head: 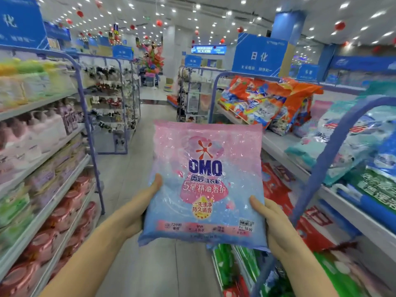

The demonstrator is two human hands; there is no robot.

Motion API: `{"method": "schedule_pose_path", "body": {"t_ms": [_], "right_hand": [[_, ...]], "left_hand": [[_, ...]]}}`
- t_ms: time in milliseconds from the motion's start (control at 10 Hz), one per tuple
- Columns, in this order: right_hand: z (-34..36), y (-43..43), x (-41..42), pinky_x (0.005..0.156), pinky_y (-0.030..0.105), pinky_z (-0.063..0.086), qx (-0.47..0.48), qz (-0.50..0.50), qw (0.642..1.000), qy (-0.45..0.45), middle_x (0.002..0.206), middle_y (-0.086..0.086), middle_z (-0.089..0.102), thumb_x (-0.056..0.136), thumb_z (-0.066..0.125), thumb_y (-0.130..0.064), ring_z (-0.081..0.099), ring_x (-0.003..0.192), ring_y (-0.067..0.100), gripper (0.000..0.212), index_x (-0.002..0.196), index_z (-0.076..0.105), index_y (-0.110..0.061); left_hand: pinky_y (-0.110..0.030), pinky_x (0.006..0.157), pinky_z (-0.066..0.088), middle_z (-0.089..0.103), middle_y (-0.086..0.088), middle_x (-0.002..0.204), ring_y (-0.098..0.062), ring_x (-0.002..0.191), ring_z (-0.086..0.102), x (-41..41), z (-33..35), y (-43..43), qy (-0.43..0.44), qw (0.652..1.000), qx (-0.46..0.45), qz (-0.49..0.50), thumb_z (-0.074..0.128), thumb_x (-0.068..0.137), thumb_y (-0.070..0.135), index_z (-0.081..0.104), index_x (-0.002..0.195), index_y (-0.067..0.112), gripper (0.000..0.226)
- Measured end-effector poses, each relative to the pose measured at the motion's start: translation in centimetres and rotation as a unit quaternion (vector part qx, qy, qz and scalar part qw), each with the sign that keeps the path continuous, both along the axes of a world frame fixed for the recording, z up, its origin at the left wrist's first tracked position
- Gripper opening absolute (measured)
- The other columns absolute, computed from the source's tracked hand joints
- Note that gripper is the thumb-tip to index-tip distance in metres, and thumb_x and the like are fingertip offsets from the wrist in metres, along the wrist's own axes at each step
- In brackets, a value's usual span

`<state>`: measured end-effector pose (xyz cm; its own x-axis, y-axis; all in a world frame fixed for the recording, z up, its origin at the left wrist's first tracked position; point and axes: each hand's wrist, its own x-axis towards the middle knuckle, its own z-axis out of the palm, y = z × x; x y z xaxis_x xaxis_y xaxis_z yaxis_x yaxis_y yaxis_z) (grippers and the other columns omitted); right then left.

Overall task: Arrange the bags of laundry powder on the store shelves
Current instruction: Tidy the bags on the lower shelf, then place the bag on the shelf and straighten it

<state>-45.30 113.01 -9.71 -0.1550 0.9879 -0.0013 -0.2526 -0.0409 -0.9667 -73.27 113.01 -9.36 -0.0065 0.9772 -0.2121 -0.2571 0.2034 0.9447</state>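
Observation:
A pink and blue OMO laundry powder bag (205,181) is held upright in the middle of the aisle, its printed front facing me. My left hand (139,209) grips its lower left edge, thumb on the front. My right hand (272,219) grips its lower right edge, thumb also on the front. On the right, a shelf unit (278,144) carries more powder bags: orange and blue ones (263,101) piled on top at the far end, teal and white ones (351,142) nearer me, red ones (278,189) lower down.
A shelf unit on the left (53,151) holds bottles and refill pouches. A blue metal frame post (327,166) stands at the right shelf's near end. The tiled aisle floor (132,168) runs ahead between the shelves toward further racks (111,99).

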Motion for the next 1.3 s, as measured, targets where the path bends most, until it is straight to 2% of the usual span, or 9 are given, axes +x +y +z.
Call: {"method": "schedule_pose_path", "body": {"t_ms": [200, 500, 600, 800, 900, 1000, 1100, 1200, 1300], "right_hand": [[-0.2, 12.4, -3.4, 0.055, 0.034, 0.057, 0.016, -0.074, 0.997, 0.005, 0.093, 0.019, 0.073, 0.076, 0.06, -0.027, 0.072, 0.074, 0.03, 0.027, 0.089, 0.074, -0.008], [1.9, 24.5, -3.2, 0.064, 0.037, 0.059, 0.041, -0.283, 0.958, -0.014, 0.102, 0.012, 0.073, 0.072, 0.062, -0.024, 0.071, 0.086, 0.031, 0.041, 0.111, 0.062, -0.012], [3.1, 26.1, -0.5, 0.061, 0.032, 0.058, 0.066, -0.388, 0.918, -0.044, 0.097, 0.009, 0.074, 0.071, 0.062, -0.022, 0.071, 0.081, 0.024, 0.036, 0.105, 0.064, -0.01], [6.3, 27.4, 6.1, 0.053, 0.019, 0.054, 0.09, -0.536, 0.834, -0.098, 0.085, -0.009, 0.075, 0.089, 0.055, -0.009, 0.071, 0.071, 0.008, 0.016, 0.1, 0.064, -0.017], [7.9, 28.8, 8.6, 0.068, 0.027, 0.055, 0.082, -0.585, 0.791, -0.158, 0.091, -0.012, 0.073, 0.092, 0.054, -0.013, 0.07, 0.078, 0.007, 0.016, 0.097, 0.063, -0.025], [9.0, 29.8, 10.1, 0.091, 0.04, 0.048, 0.056, -0.614, 0.747, -0.247, 0.116, -0.003, 0.063, 0.095, 0.052, -0.015, 0.062, 0.1, 0.017, 0.029, 0.122, 0.053, -0.025], [10.7, 30.4, 11.1, 0.074, 0.01, 0.045, 0.024, -0.613, 0.706, -0.355, 0.119, -0.001, 0.057, 0.096, 0.047, -0.012, 0.058, 0.09, 0.005, 0.036, 0.131, 0.04, -0.021], [12.0, 31.9, 11.6, 0.057, 0.009, 0.037, -0.078, -0.59, 0.626, -0.504, 0.113, 0.007, 0.054, 0.096, 0.043, -0.007, 0.056, 0.081, 0.013, 0.05, 0.142, 0.025, -0.016], [11.8, 33.9, 11.4, 0.082, 0.037, 0.047, -0.172, -0.563, 0.556, -0.587, 0.119, 0.024, 0.058, 0.094, 0.036, 0.0, 0.058, 0.102, 0.037, 0.059, 0.146, 0.015, -0.018]], "left_hand": [[-0.03, 0.063, 0.058, 0.074, -0.009, 0.099, -0.022, 0.084, 0.073, -2.2, 0.2, 16.1, -0.022, 0.996, 0.069, -0.043, 0.056, 0.075, 0.046, 0.063, 0.114, 0.011, 0.053], [-0.034, 0.064, 0.06, 0.074, -0.009, 0.101, -0.027, 0.089, 0.072, 2.0, 3.2, 37.7, -0.033, 0.977, 0.091, -0.188, 0.056, 0.083, 0.04, 0.061, 0.117, 0.015, 0.042], [-0.042, 0.082, 0.057, 0.072, -0.01, 0.108, -0.03, 0.097, 0.069, 7.1, 4.2, 42.5, -0.044, 0.962, 0.098, -0.252, 0.051, 0.092, 0.034, 0.058, 0.121, 0.014, 0.036], [-0.041, 0.091, 0.053, 0.066, -0.013, 0.12, -0.028, 0.106, 0.064, 18.5, 7.6, 47.8, -0.04, 0.92, 0.141, -0.363, 0.046, 0.097, 0.03, 0.055, 0.127, 0.011, 0.036], [-0.043, 0.095, 0.051, 0.065, -0.011, 0.118, -0.028, 0.106, 0.064, 23.2, 9.2, 50.1, -0.036, 0.907, 0.145, -0.394, 0.049, 0.096, 0.035, 0.054, 0.125, 0.012, 0.038], [-0.032, 0.073, 0.058, 0.071, -0.006, 0.096, -0.019, 0.082, 0.069, 26.6, 10.0, 52.0, -0.022, 0.888, 0.15, -0.435, 0.051, 0.095, 0.035, 0.06, 0.107, 0.016, 0.024], [-0.042, 0.087, 0.054, 0.07, -0.009, 0.103, -0.025, 0.093, 0.068, 29.5, 10.6, 53.1, 0.021, 0.862, 0.191, -0.469, 0.052, 0.096, 0.031, 0.062, 0.106, 0.017, 0.02], [-0.048, 0.097, 0.048, 0.063, -0.019, 0.12, -0.032, 0.108, 0.061, 32.6, 11.0, 53.6, 0.049, 0.82, 0.264, -0.505, 0.05, 0.097, 0.017, 0.058, 0.121, 0.006, 0.027], [-0.032, 0.082, 0.051, 0.061, -0.011, 0.12, -0.023, 0.1, 0.06, 35.2, 10.6, 53.4, 0.078, 0.788, 0.306, -0.528, 0.047, 0.098, 0.012, 0.053, 0.125, 0.011, 0.028]]}}
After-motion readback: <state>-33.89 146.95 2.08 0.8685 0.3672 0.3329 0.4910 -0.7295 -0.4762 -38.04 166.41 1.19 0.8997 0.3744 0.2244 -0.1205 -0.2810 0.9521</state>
